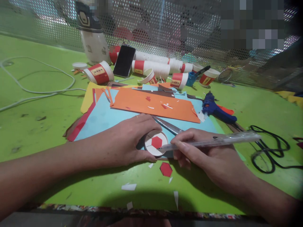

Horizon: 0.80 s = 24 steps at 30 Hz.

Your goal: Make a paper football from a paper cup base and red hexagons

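My left hand (139, 138) curls round the left side of a white disc (151, 150), thumb and fingers on its rim. A red hexagon (156, 142) sits at the disc's middle, with thin dark lines running outward. My right hand (194, 146) grips a clear pen (213, 141); its tip touches the disc at the hexagon's lower edge. Just below lies a second red hexagon (166, 169) on the green table. Scissors (168, 125) rest behind the disc, partly hidden by my hands, on light blue sheets (99, 121).
An orange sheet (153, 105) with scraps lies behind my hands. A blue glue gun (217, 110) and black cable (272, 157) are at right. Paper cups (100, 72), a phone (124, 61) and a large bottle (93, 41) stand farther back. A white cable (54, 93) crosses the left.
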Available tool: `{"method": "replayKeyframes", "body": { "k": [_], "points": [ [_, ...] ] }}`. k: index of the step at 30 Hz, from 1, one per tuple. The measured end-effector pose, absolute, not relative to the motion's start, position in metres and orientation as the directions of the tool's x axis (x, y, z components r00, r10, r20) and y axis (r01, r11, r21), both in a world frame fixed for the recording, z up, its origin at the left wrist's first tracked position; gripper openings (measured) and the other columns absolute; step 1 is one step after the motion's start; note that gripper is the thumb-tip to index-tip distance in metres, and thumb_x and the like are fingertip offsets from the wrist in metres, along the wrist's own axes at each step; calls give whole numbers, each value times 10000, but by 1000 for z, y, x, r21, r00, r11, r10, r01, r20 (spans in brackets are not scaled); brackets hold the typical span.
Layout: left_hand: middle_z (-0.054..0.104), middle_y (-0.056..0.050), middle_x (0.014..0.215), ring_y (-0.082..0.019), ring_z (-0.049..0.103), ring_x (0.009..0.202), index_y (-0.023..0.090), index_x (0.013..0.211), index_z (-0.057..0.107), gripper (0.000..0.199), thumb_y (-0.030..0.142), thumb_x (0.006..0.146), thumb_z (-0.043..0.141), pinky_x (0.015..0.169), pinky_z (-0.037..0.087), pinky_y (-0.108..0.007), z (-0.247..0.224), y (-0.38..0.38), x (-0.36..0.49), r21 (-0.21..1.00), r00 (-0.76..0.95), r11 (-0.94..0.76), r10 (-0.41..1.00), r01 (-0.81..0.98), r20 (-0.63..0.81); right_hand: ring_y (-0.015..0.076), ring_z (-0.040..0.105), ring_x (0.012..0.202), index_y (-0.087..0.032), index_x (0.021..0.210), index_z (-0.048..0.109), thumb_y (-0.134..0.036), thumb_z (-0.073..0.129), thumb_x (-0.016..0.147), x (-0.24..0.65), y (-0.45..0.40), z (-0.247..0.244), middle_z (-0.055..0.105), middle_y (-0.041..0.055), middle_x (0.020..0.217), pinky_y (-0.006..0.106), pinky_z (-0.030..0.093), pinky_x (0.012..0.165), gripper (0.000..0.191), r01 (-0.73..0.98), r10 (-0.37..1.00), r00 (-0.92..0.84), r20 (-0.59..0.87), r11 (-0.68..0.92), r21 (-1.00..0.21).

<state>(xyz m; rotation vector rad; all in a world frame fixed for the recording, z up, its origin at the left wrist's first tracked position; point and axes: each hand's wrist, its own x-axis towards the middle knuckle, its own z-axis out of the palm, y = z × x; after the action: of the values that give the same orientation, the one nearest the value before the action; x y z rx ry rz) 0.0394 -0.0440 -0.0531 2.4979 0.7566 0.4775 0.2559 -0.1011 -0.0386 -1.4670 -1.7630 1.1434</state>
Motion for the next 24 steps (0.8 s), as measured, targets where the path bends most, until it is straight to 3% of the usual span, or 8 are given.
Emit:
{"method": "replayKeyframes", "body": {
  "k": [24],
  "points": [
    [611,-48,1080,-201,541,1001,184,1119,554,407,387,789,678,832,427,-305,-53,-44,40,528,785,-733,591,429,183,125,588,517,-211,819,663,-321,560,895,256,-100,-41,659,4,625,244,499,505,169,519,969,-243,-42,93,-850]
  ]
}}
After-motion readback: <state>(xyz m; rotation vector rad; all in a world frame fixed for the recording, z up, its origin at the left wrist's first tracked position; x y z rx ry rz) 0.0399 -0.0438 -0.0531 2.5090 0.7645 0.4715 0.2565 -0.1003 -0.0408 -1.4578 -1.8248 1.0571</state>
